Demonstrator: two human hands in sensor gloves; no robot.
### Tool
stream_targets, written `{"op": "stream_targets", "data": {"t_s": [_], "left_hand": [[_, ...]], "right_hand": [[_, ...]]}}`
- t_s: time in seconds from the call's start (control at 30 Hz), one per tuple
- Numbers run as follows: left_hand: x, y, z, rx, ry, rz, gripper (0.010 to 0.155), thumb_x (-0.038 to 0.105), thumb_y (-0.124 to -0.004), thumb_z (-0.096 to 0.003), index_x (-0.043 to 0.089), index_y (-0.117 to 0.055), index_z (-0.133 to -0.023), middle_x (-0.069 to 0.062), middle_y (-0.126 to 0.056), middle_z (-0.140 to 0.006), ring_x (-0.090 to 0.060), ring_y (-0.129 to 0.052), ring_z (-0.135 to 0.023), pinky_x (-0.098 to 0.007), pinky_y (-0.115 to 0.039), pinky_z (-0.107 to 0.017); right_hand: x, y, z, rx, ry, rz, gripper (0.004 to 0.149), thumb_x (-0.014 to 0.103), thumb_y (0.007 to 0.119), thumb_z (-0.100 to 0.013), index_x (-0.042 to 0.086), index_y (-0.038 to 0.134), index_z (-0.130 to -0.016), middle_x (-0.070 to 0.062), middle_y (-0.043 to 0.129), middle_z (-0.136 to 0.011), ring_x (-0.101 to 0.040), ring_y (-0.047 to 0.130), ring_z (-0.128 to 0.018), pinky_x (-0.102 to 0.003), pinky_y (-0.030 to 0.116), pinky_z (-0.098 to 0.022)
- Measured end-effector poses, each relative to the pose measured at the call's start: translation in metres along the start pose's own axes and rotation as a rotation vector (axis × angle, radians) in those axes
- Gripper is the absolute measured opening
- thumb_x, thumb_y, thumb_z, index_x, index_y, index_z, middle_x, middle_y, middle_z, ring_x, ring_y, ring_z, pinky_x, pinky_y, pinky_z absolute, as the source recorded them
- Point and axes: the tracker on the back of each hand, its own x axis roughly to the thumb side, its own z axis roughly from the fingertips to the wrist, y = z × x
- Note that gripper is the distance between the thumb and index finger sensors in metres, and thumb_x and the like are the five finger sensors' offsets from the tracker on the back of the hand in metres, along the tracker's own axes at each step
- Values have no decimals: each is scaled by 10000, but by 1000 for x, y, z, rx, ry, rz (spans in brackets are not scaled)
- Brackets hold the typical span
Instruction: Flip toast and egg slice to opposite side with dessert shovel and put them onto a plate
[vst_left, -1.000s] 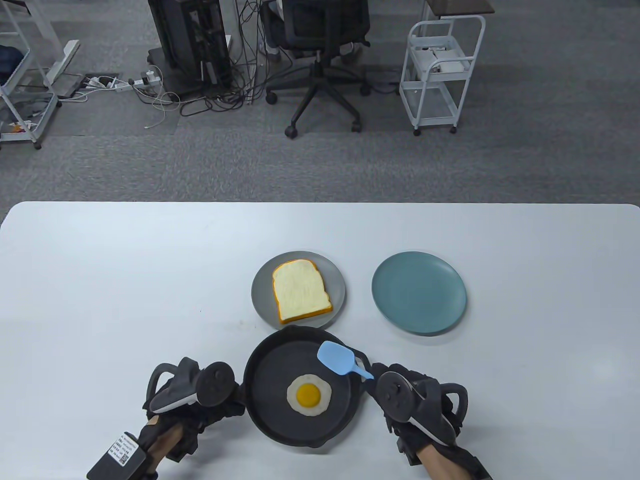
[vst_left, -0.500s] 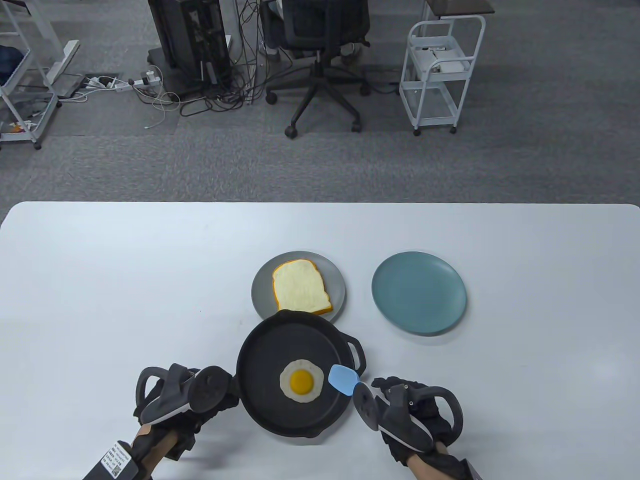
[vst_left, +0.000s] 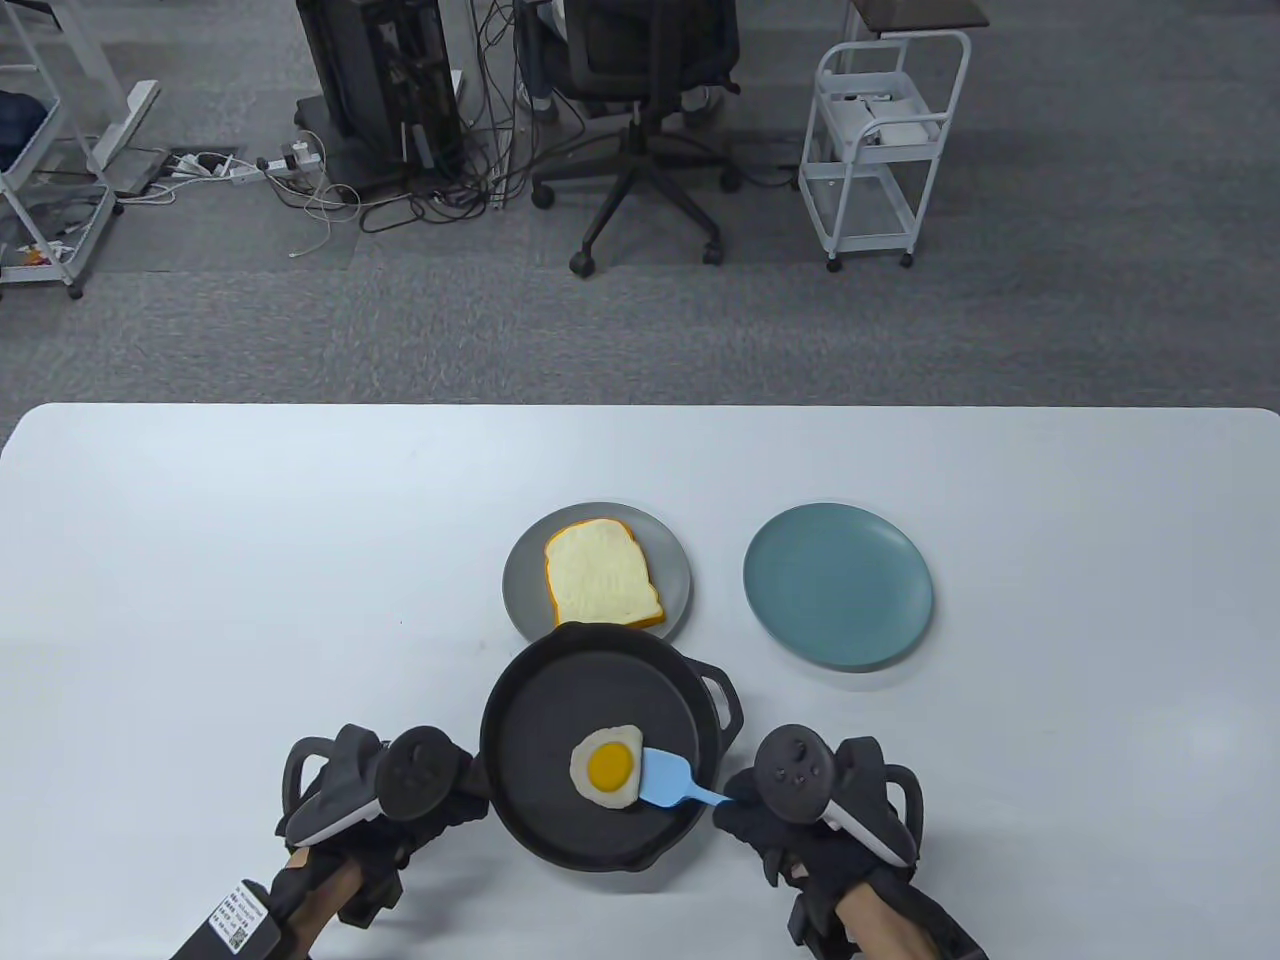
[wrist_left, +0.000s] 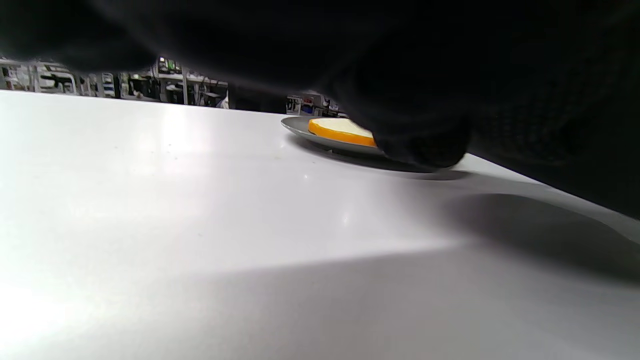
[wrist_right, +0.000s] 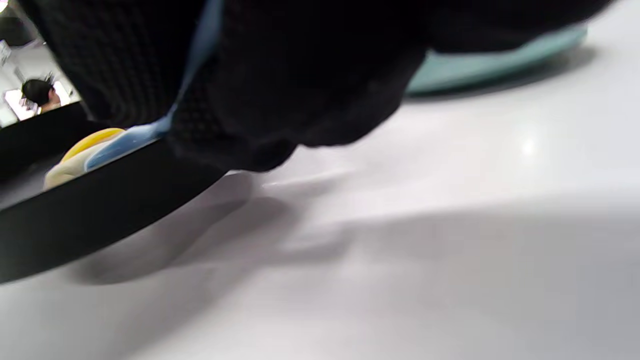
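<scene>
The pan (vst_left: 600, 745) is gripped at its near-left side by the left hand (vst_left: 375, 800); the dessert shovel (vst_left: 668, 782) is held by the right hand (vst_left: 800, 810), its blade touching the egg slice (vst_left: 608, 765). The blade should be kept flat and slid fully beneath. Beyond, the toast (vst_left: 600, 588) is seen on the grey plate (vst_left: 672, 560), beside the teal plate (vst_left: 838, 585).

Matt black pan (vst_left: 590, 700), glossy table (vst_left: 250, 560)

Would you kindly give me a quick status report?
Right hand grips spatula, blade at egg's edge. Left hand at pan. Nothing blocking.
</scene>
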Motion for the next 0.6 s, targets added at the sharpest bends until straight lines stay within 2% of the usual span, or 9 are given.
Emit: {"op": "stream_targets", "data": {"t_s": [0.27, 0.4, 0.5, 0.6], "left_hand": [[8, 3, 4, 34, 10, -54, 458, 629, -882, -278, 318, -1005, -591, 161, -1007, -173, -92, -960, 37, -338, -904, -138], [9, 3, 4, 41, 13, -72, 459, 629, -882, -277, 319, -1005, -593, 162, -1008, -175, -93, -962, 34, -340, -905, -145], [8, 4, 4, 44, 17, -55, 459, 629, -881, -278, 319, -1004, -594, 162, -1008, -178, -93, -964, 31, -340, -906, -147], [9, 3, 4, 40, 20, -60, 463, 629, -880, -280, 318, -1003, -601, 161, -1012, -183, -94, -968, 27, -339, -908, -150]], "right_hand": [[-12, 8, -8, 67, 52, -167, 488, 521, 901, -363, 203, 995, -721, 86, 1113, -422, -132, 1034, -168, -309, 865, -148], [-12, 6, -8, 80, 104, -155, 489, 522, 893, -372, 206, 988, -732, 86, 1110, -436, -134, 1036, -183, -311, 865, -161], [-17, 8, -8, 179, 156, -206, 490, 517, 875, -393, 197, 977, -750, 78, 1106, -455, -139, 1036, -200, -314, 865, -172], [-17, 10, -10, 194, 146, -238, 493, 496, 831, -420, 170, 961, -766, 63, 1100, -465, -146, 1033, -205, -320, 862, -174]]}}
